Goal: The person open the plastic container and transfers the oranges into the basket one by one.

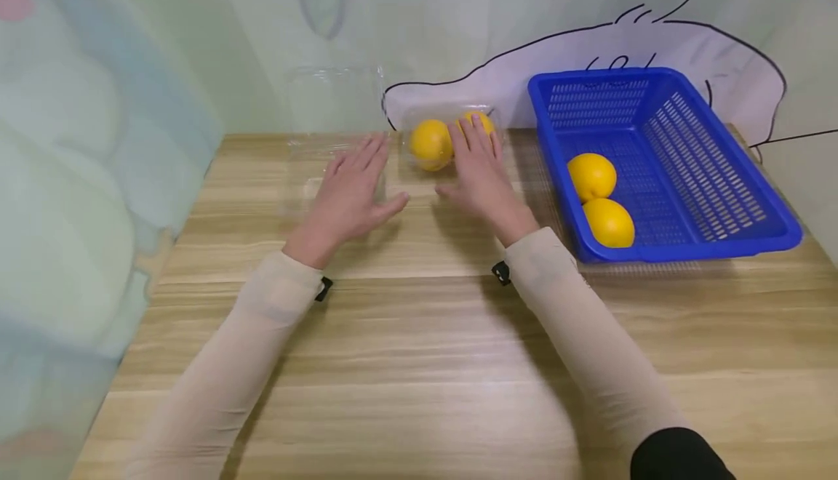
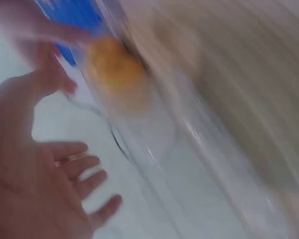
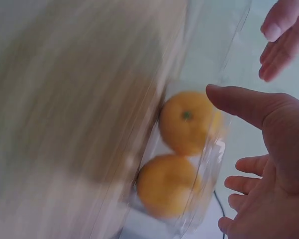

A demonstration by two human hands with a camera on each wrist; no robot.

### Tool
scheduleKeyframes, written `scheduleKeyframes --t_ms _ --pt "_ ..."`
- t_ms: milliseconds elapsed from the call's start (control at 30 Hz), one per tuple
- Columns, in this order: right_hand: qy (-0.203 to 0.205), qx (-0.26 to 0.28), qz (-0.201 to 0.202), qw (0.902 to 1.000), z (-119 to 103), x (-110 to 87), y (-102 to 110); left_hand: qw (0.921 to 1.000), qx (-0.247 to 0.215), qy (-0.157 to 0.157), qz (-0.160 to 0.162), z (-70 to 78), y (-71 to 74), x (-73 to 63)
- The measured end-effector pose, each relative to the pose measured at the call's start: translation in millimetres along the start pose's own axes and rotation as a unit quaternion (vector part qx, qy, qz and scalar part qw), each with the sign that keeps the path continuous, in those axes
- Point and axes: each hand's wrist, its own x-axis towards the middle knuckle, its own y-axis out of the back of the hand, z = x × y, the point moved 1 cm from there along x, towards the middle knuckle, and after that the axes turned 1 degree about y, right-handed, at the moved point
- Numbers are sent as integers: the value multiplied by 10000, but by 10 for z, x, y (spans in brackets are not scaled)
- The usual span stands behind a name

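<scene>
Two oranges [image 1: 431, 144] lie side by side in a clear plastic box [image 1: 414, 110] at the table's back edge. My right hand [image 1: 483, 178] reaches over this box, its fingers extended and overlapping the right orange in the head view. In the right wrist view the thumb points toward an orange [image 3: 185, 122] with a green stem end. My left hand [image 1: 350, 193] is spread above a second clear plastic box with a raised lid [image 1: 334, 102], its thumb pointing right. The left wrist view is blurred; the left hand's fingers [image 2: 82, 172] are apart with nothing between them.
A blue plastic basket [image 1: 713, 253] stands at the right with two oranges [image 1: 609, 222] along its left side. The wooden table [image 1: 406, 364] meets a painted wall [image 1: 222, 36] at the back and left.
</scene>
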Motion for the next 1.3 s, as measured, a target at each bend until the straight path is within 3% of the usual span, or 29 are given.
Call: scheduleKeyframes --t_ms 167,300,567,667,1000,1300 --pt "-181 -63 -58 9998 117 58 23 9991 156 369 99 314 -130 212" --pt "-253 49 -76 9996 185 93 9 9975 337 617 -70 459 -212 385" --pt "-447 -45 -274 9986 254 112 -68 9970 488 318 -501 616 -421 655" --pt "-509 -198 -343 9979 260 134 -82 9966 499 336 -559 647 -460 712" --pt "-452 -586 -438 9963 224 220 -45 9940 762 520 -585 664 -391 729" --pt "-286 -669 -323 9968 283 138 71 9917 1183 135 -491 729 -355 696"
